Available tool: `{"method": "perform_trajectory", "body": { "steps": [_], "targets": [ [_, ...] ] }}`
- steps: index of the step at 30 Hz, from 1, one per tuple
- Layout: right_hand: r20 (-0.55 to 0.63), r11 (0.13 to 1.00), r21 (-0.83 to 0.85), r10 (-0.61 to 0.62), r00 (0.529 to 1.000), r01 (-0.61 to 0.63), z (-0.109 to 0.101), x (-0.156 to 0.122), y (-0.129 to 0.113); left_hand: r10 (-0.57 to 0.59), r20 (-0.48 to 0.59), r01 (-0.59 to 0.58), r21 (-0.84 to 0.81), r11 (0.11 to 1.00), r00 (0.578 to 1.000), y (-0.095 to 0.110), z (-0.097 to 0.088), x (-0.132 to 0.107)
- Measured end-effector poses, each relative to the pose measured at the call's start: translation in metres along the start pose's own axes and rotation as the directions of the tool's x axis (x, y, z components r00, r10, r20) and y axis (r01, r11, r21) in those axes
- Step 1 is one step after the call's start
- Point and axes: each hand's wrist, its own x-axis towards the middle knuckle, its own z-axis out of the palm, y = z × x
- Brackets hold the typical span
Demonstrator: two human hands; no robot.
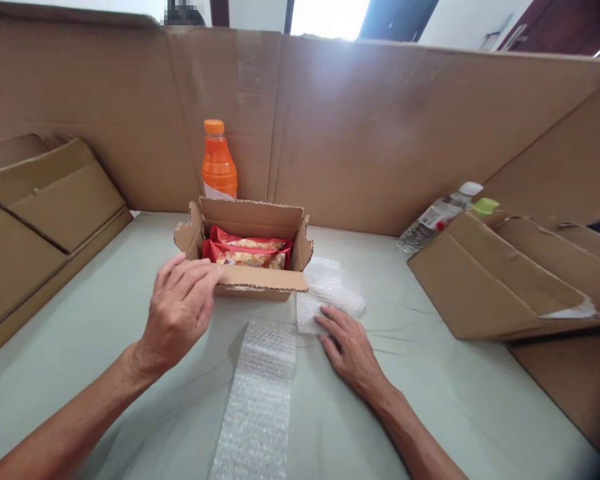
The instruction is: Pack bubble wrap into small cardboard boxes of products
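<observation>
A small open cardboard box (pixel 260 280) sits in the middle of the table with red snack packets (pixel 247 252) inside. My left hand (pixel 180 310) rests against the box's front left wall, fingers loosely curled and holding nothing. My right hand (pixel 347 347) lies flat on the table, fingertips touching a folded piece of bubble wrap (pixel 330 290) right of the box. A long strip of bubble wrap (pixel 260 400) lies between my arms. An orange drink bottle (pixel 219 163) stands behind the box.
A cardboard wall (pixel 380 133) runs along the back. Flattened cardboard boxes (pixel 40 220) lean at the left, and more flattened cardboard boxes (pixel 505 280) lie at the right. A clear water bottle (pixel 437 217) and a green-capped item (pixel 485 205) lie behind the right pile. The table cover (pixel 105 320) is pale green.
</observation>
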Motion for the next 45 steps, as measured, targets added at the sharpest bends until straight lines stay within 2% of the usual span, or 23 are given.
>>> {"method": "perform_trajectory", "body": {
  "steps": [5,7,10,12,15,19,21,23,26,27,28,30,33,35,37,39,40,42,43,45],
  "targets": [
    [-0.035,0.999,0.015,0.038,0.999,-0.038,0.002,0.008,-0.004,-0.091,-0.076,0.089,-0.029,0.996,0.993,0.016,-0.018,-0.001],
    [-0.031,0.998,0.025,0.057,0.998,-0.057,0.002,0.008,-0.008,-0.102,-0.049,0.098,-0.08,0.992,0.994,0.03,-0.024,-0.009],
    [0.004,0.996,0.024,0.084,0.996,-0.084,0.002,0.008,-0.013,-0.074,0.111,0.094,-0.192,0.977,0.991,0.054,-0.031,-0.04],
    [0.037,0.994,0.019,0.109,0.993,-0.11,0.002,0.012,-0.015,-0.025,0.233,0.09,-0.274,0.957,0.972,0.069,-0.036,-0.067],
    [0.101,0.987,0.009,0.159,0.982,-0.16,-0.001,0.022,-0.016,0.061,0.373,0.095,-0.387,0.917,0.926,0.085,-0.047,-0.104],
    [0.142,0.986,-0.01,0.163,0.976,-0.164,-0.021,0.025,-0.029,0.165,0.538,0.14,-0.481,0.866,0.827,0.086,-0.07,-0.133],
    [0.144,0.997,0.013,0.079,0.986,-0.082,-0.041,0.014,-0.049,0.188,0.61,0.187,-0.498,0.847,0.77,0.082,-0.081,-0.14],
    [0.227,0.994,0.088,-0.083,0.97,0.064,-0.06,-0.006,-0.077,0.189,0.656,0.241,-0.507,0.828,0.731,0.078,-0.088,-0.145],
    [0.396,0.932,0.248,-0.345,0.851,0.263,-0.069,-0.039,-0.124,0.211,0.692,0.29,-0.532,0.795,0.69,0.076,-0.089,-0.15],
    [0.415,0.912,0.284,-0.394,0.82,0.295,-0.065,-0.049,-0.138,0.225,0.698,0.297,-0.543,0.785,0.68,0.076,-0.087,-0.151],
    [0.406,0.901,0.305,-0.415,0.814,0.308,-0.058,-0.056,-0.149,0.238,0.697,0.301,-0.557,0.774,0.677,0.076,-0.084,-0.152],
    [0.338,0.903,0.325,-0.389,0.857,0.282,-0.042,-0.066,-0.165,0.245,0.685,0.311,-0.581,0.753,0.686,0.078,-0.078,-0.153],
    [0.223,0.907,0.405,-0.223,0.949,0.118,-0.026,-0.068,-0.172,0.243,0.666,0.328,-0.611,0.72,0.705,0.081,-0.074,-0.152],
    [0.24,0.853,0.517,-0.067,0.968,-0.069,-0.026,-0.065,-0.171,0.206,0.66,0.362,-0.615,0.7,0.723,0.084,-0.074,-0.148],
    [0.325,0.745,0.617,0.055,0.944,-0.256,-0.032,-0.064,-0.17,0.1,0.672,0.443,-0.584,0.68,0.734,0.09,-0.075,-0.141],
    [0.358,0.662,0.658,0.143,0.923,-0.358,-0.04,-0.065,-0.168,-0.061,0.718,0.574,-0.5,0.648,0.694,0.095,-0.073,-0.134],
    [0.326,0.659,0.656,0.192,0.926,-0.368,-0.043,-0.067,-0.167,-0.143,0.74,0.642,-0.45,0.621,0.657,0.098,-0.071,-0.13],
    [0.184,0.727,0.602,0.275,0.944,-0.33,-0.051,-0.072,-0.168,-0.28,0.761,0.743,-0.365,0.561,0.585,0.101,-0.066,-0.125],
    [0.097,0.782,0.555,0.277,0.956,-0.283,-0.055,-0.075,-0.169,-0.329,0.757,0.768,-0.336,0.546,0.565,0.102,-0.063,-0.124],
    [-0.019,0.876,0.463,0.163,0.986,-0.136,-0.061,-0.08,-0.173,-0.389,0.723,0.768,-0.302,0.565,0.571,0.102,-0.059,-0.124]
  ]
}}
